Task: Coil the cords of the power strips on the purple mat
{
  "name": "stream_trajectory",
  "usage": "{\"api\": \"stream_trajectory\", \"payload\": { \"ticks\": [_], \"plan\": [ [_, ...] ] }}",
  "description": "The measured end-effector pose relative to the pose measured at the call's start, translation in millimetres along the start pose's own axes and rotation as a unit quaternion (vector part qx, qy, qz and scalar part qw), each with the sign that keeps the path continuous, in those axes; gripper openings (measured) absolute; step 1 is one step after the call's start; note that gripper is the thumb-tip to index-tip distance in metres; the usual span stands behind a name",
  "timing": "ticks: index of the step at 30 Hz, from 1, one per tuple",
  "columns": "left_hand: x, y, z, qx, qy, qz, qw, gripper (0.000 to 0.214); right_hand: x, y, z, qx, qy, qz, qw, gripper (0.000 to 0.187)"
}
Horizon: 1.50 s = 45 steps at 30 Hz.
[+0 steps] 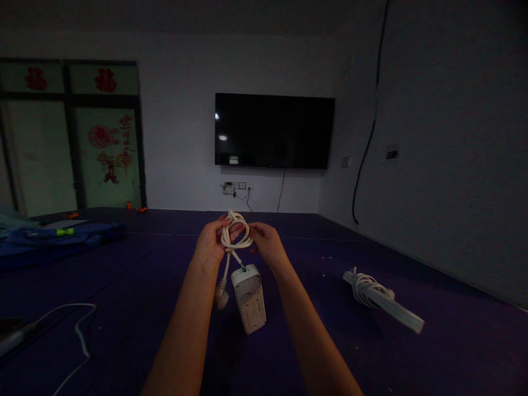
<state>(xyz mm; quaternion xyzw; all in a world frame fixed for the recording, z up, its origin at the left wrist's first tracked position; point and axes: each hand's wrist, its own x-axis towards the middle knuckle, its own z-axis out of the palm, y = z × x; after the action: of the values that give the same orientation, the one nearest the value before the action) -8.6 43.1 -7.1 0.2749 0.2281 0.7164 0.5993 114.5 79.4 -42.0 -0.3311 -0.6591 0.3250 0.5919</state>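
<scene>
Both hands hold a coiled white power cord (236,246) up in front of me. My left hand (212,242) grips the left side of the loops, fingers curled round them. On the right side, my right hand (265,242) pinches the coil with thumb and fingers. From the coil hangs a white power strip (249,300), its worn, dirty side toward me. The cord's plug (221,295) dangles just left of the strip. Parts of the fingers are hidden behind the loops.
Another white power strip (396,311), wrapped in its cord, lies on the purple floor (313,352) to the right. A loose white cable (78,330) runs across the lower left. Blue fabric (94,234) lies at the left; a television (274,132) hangs on the far wall.
</scene>
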Motion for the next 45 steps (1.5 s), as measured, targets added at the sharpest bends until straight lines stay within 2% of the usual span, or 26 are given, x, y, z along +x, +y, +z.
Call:
{"api": "stream_trajectory", "payload": {
  "ticks": [3,6,9,13,18,22,25,28,30,33,36,38,39,41,45],
  "plan": [
    [-1.8,-2.6,4.2,0.007,0.010,0.035,0.999,0.027,2.0,-0.6,-2.2,-0.101,0.067,-0.147,0.982,0.025],
    [-4.0,-5.2,8.1,0.031,-0.005,0.069,0.997,0.026,1.9,-8.0,-7.8,-0.121,0.049,-0.225,0.966,0.026],
    [-7.7,-6.7,10.8,0.079,-0.033,0.090,0.992,0.030,-0.3,-15.8,-16.5,-0.150,0.020,-0.226,0.962,0.020],
    [-13.0,-9.1,13.1,0.129,-0.061,0.129,0.981,0.030,-3.2,-20.7,-24.4,-0.223,0.031,-0.212,0.951,0.017],
    [-16.4,-14.0,14.3,0.212,-0.036,0.233,0.948,0.041,-4.9,-19.9,-12.9,-0.225,0.076,-0.190,0.953,0.023],
    [-22.0,-9.1,13.9,0.229,-0.016,0.263,0.937,0.044,-4.6,-18.1,-1.4,-0.159,0.072,-0.188,0.966,0.026],
    [-27.2,4.0,9.7,0.272,0.005,0.252,0.929,0.040,-2.7,-16.6,-6.7,-0.076,0.069,-0.169,0.980,0.026],
    [-30.3,15.9,4.1,0.327,0.020,0.275,0.904,0.044,-0.7,-15.6,-20.9,-0.063,0.100,-0.155,0.981,0.026],
    [-31.2,16.5,3.3,0.355,-0.007,0.295,0.887,0.050,0.0,-15.6,-28.4,-0.089,0.111,-0.166,0.976,0.025],
    [-31.7,5.5,7.7,0.414,-0.124,0.312,0.846,0.072,0.5,-15.5,-30.0,-0.140,0.101,-0.192,0.966,0.021],
    [-30.5,-9.0,12.4,0.494,-0.220,0.349,0.766,0.095,0.4,-14.7,-25.4,-0.179,0.114,-0.192,0.958,0.021],
    [-28.7,-14.4,11.9,0.540,-0.234,0.359,0.724,0.102,-0.1,-14.4,-23.4,-0.185,0.133,-0.189,0.955,0.022],
    [-27.7,-15.5,10.6,0.557,-0.234,0.355,0.714,0.103,-0.6,-14.4,-23.0,-0.185,0.141,-0.190,0.954,0.022],
    [-25.8,-15.6,7.4,0.575,-0.230,0.348,0.704,0.101,-1.6,-15.0,-23.0,-0.185,0.157,-0.196,0.950,0.023],
    [-24.3,-13.5,5.1,0.576,-0.209,0.379,0.693,0.088,-4.2,-17.6,-22.6,-0.177,0.199,-0.202,0.943,0.025]
  ]
}}
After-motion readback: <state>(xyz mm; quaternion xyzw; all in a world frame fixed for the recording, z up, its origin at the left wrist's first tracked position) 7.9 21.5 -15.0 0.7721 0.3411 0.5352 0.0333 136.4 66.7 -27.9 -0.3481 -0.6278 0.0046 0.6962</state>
